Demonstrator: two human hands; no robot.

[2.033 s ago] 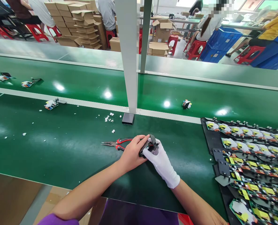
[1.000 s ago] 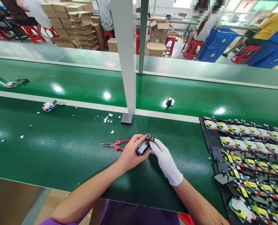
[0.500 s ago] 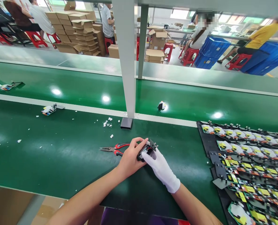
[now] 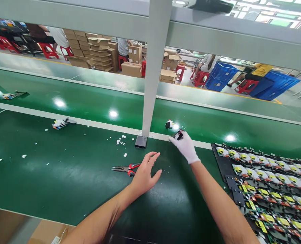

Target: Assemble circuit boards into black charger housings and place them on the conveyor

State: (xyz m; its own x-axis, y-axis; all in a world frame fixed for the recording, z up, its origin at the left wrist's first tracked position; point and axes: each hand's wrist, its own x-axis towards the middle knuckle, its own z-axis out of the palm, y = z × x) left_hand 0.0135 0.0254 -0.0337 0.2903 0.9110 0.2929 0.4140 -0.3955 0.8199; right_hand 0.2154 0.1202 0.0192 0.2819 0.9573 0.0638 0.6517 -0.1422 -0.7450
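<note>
My bare left hand point(image 4: 145, 173) hovers over the green bench with its fingers apart and nothing in them. Beside it lie needle-nose pliers point(image 4: 126, 168) with red and black handles, partly hidden by the hand. My right hand point(image 4: 186, 148), in a white glove, grips a small black electronic unit point(image 4: 178, 135) near the pale strip at the belt's edge. Two metal prongs stick out from that unit's far end. Just beyond it, on the shiny green belt, sits a small circuit assembly point(image 4: 169, 124) with white and black parts.
Rows of circuit boards point(image 4: 272, 171) with yellow and white parts cover black sheets at the right. A grey post point(image 4: 154, 67) rises from the bench, with a black block point(image 4: 141, 142) at its foot. White crumbs point(image 4: 121, 140) lie nearby. Another board point(image 4: 60, 124) is at left.
My left hand has let go of the black unit and opened. My right hand has carried it forward and right, toward the belt. The view has tilted upward.
</note>
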